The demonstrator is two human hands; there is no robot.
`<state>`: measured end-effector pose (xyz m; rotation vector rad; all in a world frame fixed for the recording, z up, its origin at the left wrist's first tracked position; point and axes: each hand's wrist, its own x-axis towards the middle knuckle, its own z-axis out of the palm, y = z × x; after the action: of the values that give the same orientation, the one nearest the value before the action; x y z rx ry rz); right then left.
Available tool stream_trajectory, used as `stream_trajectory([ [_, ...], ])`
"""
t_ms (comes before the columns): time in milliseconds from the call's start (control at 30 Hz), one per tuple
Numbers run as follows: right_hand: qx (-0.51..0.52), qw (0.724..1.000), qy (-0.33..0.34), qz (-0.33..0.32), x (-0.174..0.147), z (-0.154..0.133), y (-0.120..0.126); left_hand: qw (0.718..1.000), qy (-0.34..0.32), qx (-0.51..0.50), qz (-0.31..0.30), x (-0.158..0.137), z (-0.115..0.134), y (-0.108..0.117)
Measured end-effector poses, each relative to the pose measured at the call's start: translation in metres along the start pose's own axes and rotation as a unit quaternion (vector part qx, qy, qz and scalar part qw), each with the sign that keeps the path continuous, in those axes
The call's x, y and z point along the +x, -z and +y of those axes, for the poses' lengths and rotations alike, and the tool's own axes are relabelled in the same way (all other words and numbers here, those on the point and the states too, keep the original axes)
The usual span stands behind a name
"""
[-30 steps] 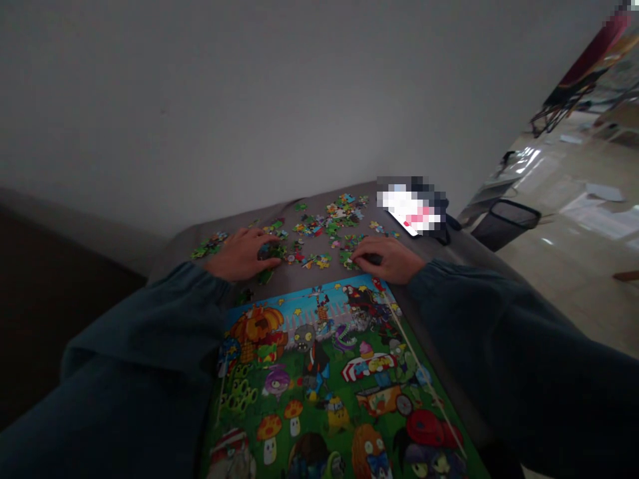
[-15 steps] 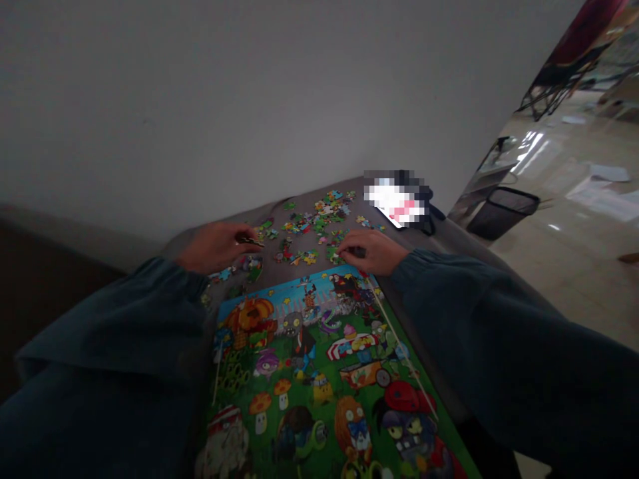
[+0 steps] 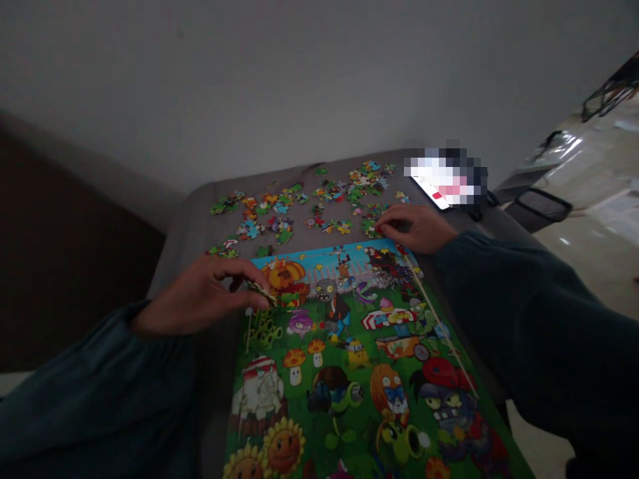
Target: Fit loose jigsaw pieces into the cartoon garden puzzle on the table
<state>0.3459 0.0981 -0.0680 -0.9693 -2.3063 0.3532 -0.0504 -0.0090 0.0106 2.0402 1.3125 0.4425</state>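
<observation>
Clock bearings from the middle of the printed board, twelve toward the wall (image 3: pixel 299 80). Far left, at ten o'clock, the left hand (image 3: pixel 204 296): thumb and index fingers pinching one puzzle piece (image 3: pixel 262 293), seen nearly edge-on and tilted, over the board's eleven o'clock corner; contact with the board cannot be told. Piece looks like thin card: probably light, fairly stiff, not slippery, tabs liable to bend or fray if squeezed. Best hold would be by opposite edges, or flat faces well in from a tab. Left wrist low, forearm entering from about eight, fingers aimed toward four. Beyond, at eleven, loose pieces (image 3: pixel 282 226) lie scattered on the grey-covered counter (image 3: pixel 192 236). Board (image 3: pixel 359 359) lies flat in the middle, cartoon print face up. More loose pieces at twelve, near the wall side. At one o'clock the right hand (image 3: pixel 417 227), palm down, fingers curled toward nine at the edge of a small pile (image 3: pixel 369 226); whether they grip anything cannot be told. Further out at one, a lit-screen device (image 3: pixel 439 194), part pixelated. At two, off the counter, a black-rimmed container (image 3: pixel 542 206).
</observation>
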Motion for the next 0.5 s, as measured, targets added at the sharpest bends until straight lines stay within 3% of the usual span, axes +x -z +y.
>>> stream_trajectory([
  [167, -0.013, 1.000, -0.002, -0.016, -0.001, 0.001, 0.002, 0.998, -0.009, -0.030, -0.061, -0.004, -0.014, -0.007],
  [267, -0.014, 1.000, 0.000, -0.012, -0.002, 0.000, 0.003, 0.993, -0.067, -0.053, -0.086, -0.006, -0.016, -0.011],
  [400, -0.016, 1.000, -0.010, -0.014, -0.004, -0.002, 0.005, 0.982, -0.172, -0.063, -0.051, -0.006, -0.014, -0.016],
  [500, -0.017, 1.000, -0.011, -0.021, -0.004, -0.003, 0.006, 0.978, -0.205, -0.034, -0.013, -0.004, -0.013, -0.020],
])
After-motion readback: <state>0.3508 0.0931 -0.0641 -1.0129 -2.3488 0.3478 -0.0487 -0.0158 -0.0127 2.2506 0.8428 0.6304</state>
